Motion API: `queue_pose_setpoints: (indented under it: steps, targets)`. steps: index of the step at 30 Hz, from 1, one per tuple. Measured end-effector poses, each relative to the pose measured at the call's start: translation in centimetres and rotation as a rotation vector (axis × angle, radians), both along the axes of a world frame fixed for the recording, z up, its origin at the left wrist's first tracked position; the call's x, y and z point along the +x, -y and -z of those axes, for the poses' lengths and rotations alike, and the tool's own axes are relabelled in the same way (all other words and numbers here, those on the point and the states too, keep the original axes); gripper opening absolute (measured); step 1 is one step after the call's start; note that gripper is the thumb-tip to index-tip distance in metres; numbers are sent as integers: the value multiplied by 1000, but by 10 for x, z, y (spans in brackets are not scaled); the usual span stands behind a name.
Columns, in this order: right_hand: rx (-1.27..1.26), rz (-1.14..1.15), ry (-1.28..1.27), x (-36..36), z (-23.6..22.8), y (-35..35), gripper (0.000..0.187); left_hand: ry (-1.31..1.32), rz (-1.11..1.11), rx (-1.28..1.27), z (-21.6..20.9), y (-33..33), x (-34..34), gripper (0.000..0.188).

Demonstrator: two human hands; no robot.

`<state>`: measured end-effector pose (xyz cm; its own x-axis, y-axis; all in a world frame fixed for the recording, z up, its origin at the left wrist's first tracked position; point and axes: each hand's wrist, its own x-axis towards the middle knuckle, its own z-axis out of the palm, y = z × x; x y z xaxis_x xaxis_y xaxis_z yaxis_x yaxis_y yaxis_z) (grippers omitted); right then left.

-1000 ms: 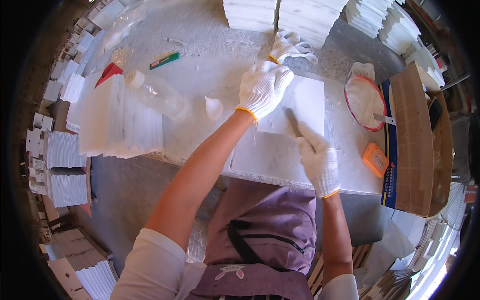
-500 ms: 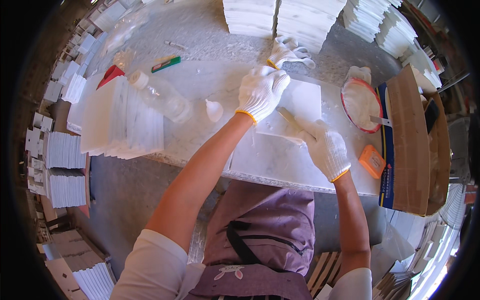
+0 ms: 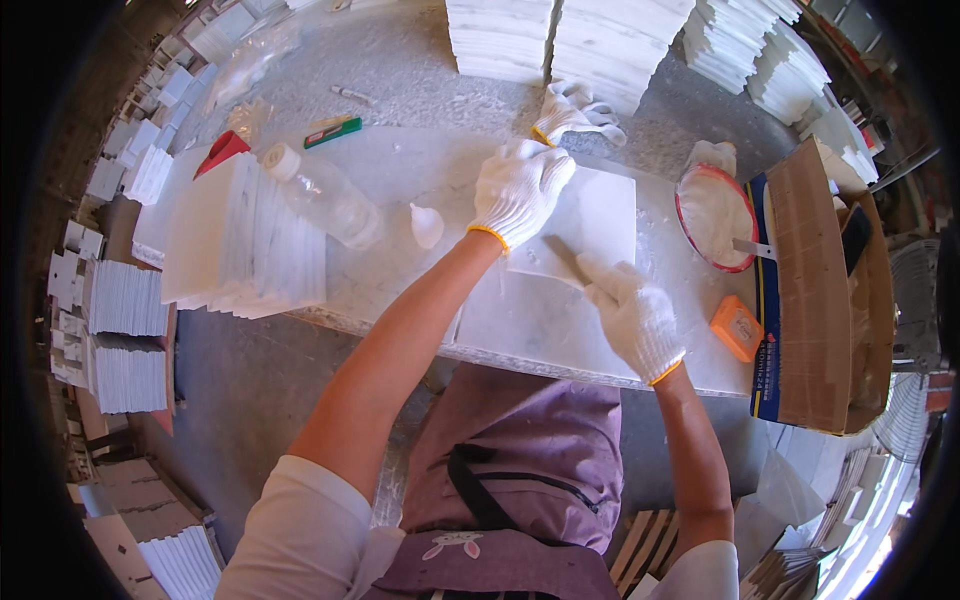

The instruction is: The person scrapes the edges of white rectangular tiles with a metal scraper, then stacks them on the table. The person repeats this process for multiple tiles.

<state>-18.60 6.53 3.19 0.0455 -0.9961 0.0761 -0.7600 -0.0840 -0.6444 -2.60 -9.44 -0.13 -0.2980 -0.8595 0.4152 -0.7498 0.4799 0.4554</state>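
A square white marble tile [image 3: 605, 205] lies on the pale slab [image 3: 400, 180]. At its left edge rests my left hand [image 3: 522, 190], in a white knitted glove, its fingers curled closed; what they grip is hidden. My gloved right hand [image 3: 637, 315] is shut on a flat scraper [image 3: 568, 258], whose grey blade lies over the tile's lower part. White crumbs are scattered beside the tile. Just left of my left hand stands a small white squeeze bulb [image 3: 426, 227]. Past my left fingers lies a loose white glove [image 3: 578, 112].
Stacked white tiles [image 3: 245, 240] and a clear bottle [image 3: 325, 205] stand at left, near a green-handled tool [image 3: 333, 131] and a red tool [image 3: 222, 151]. Right are a red-rimmed round container [image 3: 715, 215], an orange box [image 3: 737, 328] and a cardboard box [image 3: 815, 290]. Tall tile stacks [image 3: 605, 50] rise behind.
My right hand has moved slightly down and left with the scraper, whose blade has shifted toward the tile's lower edge. My left hand stays almost in place.
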Motion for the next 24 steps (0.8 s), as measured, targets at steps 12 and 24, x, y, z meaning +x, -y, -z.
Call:
queue_pose_setpoints:
  steps: [12, 24]
  targets:
    - [-90, 15, 65, 16, 6, -11, 32, 22, -15, 17, 1, 2, 3, 41]
    - [-57, 80, 29, 13, 5, -4, 32, -12, -26, -102, 1, -2, -1, 29]
